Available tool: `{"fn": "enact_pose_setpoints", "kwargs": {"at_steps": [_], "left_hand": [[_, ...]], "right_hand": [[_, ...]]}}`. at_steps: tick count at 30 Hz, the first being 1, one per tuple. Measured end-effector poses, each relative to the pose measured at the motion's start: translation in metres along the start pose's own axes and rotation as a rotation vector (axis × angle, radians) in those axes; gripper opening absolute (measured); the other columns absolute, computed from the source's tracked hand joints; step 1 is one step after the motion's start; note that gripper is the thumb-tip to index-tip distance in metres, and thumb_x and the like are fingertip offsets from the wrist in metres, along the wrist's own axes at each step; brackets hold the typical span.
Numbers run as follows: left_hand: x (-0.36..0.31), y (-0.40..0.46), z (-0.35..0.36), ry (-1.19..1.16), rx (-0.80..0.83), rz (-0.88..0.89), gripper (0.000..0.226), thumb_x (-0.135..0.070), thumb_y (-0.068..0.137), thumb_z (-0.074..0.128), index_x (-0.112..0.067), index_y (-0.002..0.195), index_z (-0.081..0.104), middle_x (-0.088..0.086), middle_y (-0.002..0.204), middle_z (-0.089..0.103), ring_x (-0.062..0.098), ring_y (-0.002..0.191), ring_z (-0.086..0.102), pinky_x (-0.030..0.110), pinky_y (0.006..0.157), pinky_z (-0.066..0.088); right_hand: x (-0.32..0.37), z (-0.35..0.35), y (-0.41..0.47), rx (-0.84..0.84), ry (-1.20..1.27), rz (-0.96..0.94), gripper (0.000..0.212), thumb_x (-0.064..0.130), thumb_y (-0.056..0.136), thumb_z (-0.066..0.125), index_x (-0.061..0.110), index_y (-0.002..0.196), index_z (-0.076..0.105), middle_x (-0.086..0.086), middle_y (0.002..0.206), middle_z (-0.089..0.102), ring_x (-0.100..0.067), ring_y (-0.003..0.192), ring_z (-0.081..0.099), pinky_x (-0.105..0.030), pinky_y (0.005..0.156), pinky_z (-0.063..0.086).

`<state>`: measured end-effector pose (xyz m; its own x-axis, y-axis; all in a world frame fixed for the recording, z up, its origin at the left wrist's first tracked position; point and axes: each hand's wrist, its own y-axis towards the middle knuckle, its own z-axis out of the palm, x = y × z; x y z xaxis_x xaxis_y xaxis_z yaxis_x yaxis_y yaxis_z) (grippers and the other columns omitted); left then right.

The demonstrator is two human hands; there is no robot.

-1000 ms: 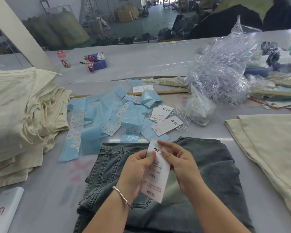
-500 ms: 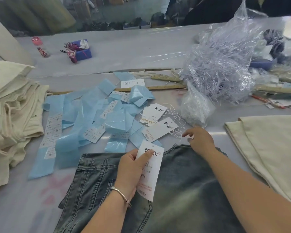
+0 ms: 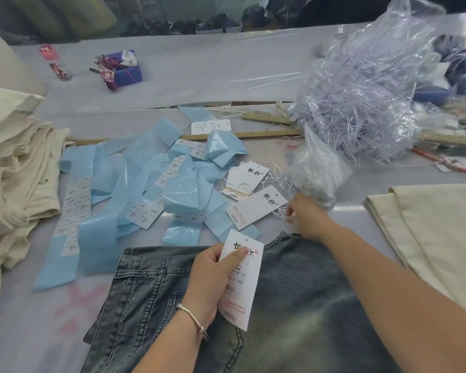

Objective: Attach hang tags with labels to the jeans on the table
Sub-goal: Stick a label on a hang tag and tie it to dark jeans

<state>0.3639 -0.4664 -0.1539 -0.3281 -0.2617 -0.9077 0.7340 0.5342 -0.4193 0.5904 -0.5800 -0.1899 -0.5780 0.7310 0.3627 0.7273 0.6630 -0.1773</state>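
Denim, faded blue-grey and folded, made up the pair of jeans (image 3: 293,305) that lay nearest on the pale grey table (image 3: 199,74), its waistband toward the far side. Over it the left hand (image 3: 210,278), a silver bangle (image 3: 193,317) on its wrist, held a long white paper hang tag (image 3: 241,289) with black brush lettering, thumb pressed across the upper face and fingers curled behind. The right hand (image 3: 304,215) reached past the waistband to the loose white strings (image 3: 277,184) just beside a second white hang tag (image 3: 256,207); its fingers were curled down at the strings, but whether they pinched one could not be told. Beyond lay a scatter of light blue backing strips (image 3: 97,230) carrying small white printed labels (image 3: 143,215), and a small clear bag (image 3: 316,173) of white fasteners. Cream folded trousers (image 3: 14,179) were heaped at the left, cream cloth (image 3: 439,232) at the right. Further off sat wooden rulers (image 3: 256,135), a big clear plastic sack (image 3: 361,103) of shredded strips, a purple box (image 3: 127,72) and a small red-capped bottle (image 3: 53,61)
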Motion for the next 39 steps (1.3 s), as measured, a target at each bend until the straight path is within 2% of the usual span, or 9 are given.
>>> {"fn": "enact_pose_setpoints", "kwargs": {"at_steps": [5,7,12,16,20,25,32,36,39], "left_hand": [[-0.005,-0.012,-0.011,0.0,-0.04,0.071,0.01,-0.009,0.084,0.07,-0.016,0.081,0.076,0.01,0.083,0.075,0.023,0.069,0.068,0.035,0.062,0.054],[-0.009,-0.019,-0.016,-0.017,-0.066,0.115,0.012,-0.002,0.082,0.071,-0.014,0.081,0.074,0.009,0.082,0.075,0.022,0.067,0.069,0.032,0.057,0.056],[-0.017,-0.042,-0.026,-0.032,-0.1,0.252,0.036,0.001,0.076,0.076,-0.015,0.103,0.059,0.009,0.088,0.075,0.029,0.076,0.072,0.041,0.065,0.06],[-0.022,-0.067,-0.027,0.07,-0.053,0.399,0.02,-0.021,0.075,0.075,-0.025,0.093,0.071,0.007,0.082,0.074,0.023,0.07,0.07,0.04,0.064,0.057],[-0.028,-0.095,-0.026,0.098,-0.059,0.519,0.012,-0.026,0.079,0.066,-0.018,0.085,0.073,0.015,0.075,0.071,0.024,0.064,0.063,0.051,0.062,0.053],[-0.025,-0.127,-0.03,0.208,-0.033,0.628,0.012,-0.032,0.086,0.065,-0.026,0.089,0.074,0.005,0.075,0.073,0.029,0.069,0.07,0.057,0.061,0.055],[-0.02,-0.154,-0.039,0.263,-0.048,0.676,0.012,-0.036,0.086,0.062,-0.033,0.091,0.072,0.003,0.076,0.072,0.026,0.069,0.07,0.058,0.06,0.053],[-0.017,-0.166,-0.041,0.183,-0.025,0.704,0.029,-0.047,0.091,0.054,-0.027,0.092,0.075,0.005,0.076,0.073,0.027,0.069,0.068,0.041,0.06,0.055],[-0.017,-0.167,-0.047,0.015,-0.006,0.567,0.038,-0.04,0.097,0.048,-0.018,0.09,0.078,0.008,0.082,0.075,0.027,0.074,0.066,0.027,0.062,0.049]], "right_hand": [[0.033,-0.039,-0.035,-0.273,0.711,0.052,0.021,0.001,0.096,0.051,0.013,0.079,0.049,-0.007,0.077,0.061,-0.011,0.06,0.047,-0.021,0.058,0.038],[0.049,-0.058,-0.061,-0.263,0.983,-0.035,0.019,-0.006,0.094,0.051,0.009,0.082,0.049,-0.01,0.07,0.066,-0.014,0.052,0.049,-0.022,0.051,0.04],[0.093,-0.06,-0.133,-0.074,1.134,-0.188,0.014,-0.007,0.091,0.056,0.005,0.092,0.05,-0.017,0.068,0.068,-0.02,0.049,0.056,-0.025,0.048,0.043],[0.122,-0.042,-0.173,-0.009,1.232,-0.176,0.006,-0.009,0.09,0.058,-0.005,0.092,0.054,-0.023,0.072,0.069,-0.027,0.057,0.067,-0.028,0.053,0.053],[0.142,-0.032,-0.198,-0.197,1.151,-0.135,0.011,-0.007,0.086,0.064,0.002,0.079,0.066,-0.014,0.065,0.069,-0.021,0.055,0.066,-0.028,0.055,0.053],[0.156,-0.029,-0.22,-0.4,0.793,-0.182,0.012,0.009,0.085,0.069,0.018,0.077,0.07,0.002,0.062,0.067,-0.017,0.059,0.063,-0.044,0.064,0.055],[0.173,-0.029,-0.246,-0.509,0.683,-0.225,0.006,0.014,0.086,0.069,0.012,0.081,0.07,0.002,0.065,0.067,-0.02,0.062,0.063,-0.047,0.065,0.052],[0.179,-0.025,-0.26,-0.585,0.591,-0.267,0.007,0.015,0.088,0.067,0.013,0.081,0.068,0.003,0.063,0.065,-0.02,0.061,0.061,-0.043,0.062,0.05],[0.181,-0.016,-0.268,-0.601,0.603,-0.28,0.008,0.012,0.087,0.067,0.015,0.08,0.067,0.007,0.062,0.063,-0.016,0.059,0.06,-0.042,0.061,0.05]]}}
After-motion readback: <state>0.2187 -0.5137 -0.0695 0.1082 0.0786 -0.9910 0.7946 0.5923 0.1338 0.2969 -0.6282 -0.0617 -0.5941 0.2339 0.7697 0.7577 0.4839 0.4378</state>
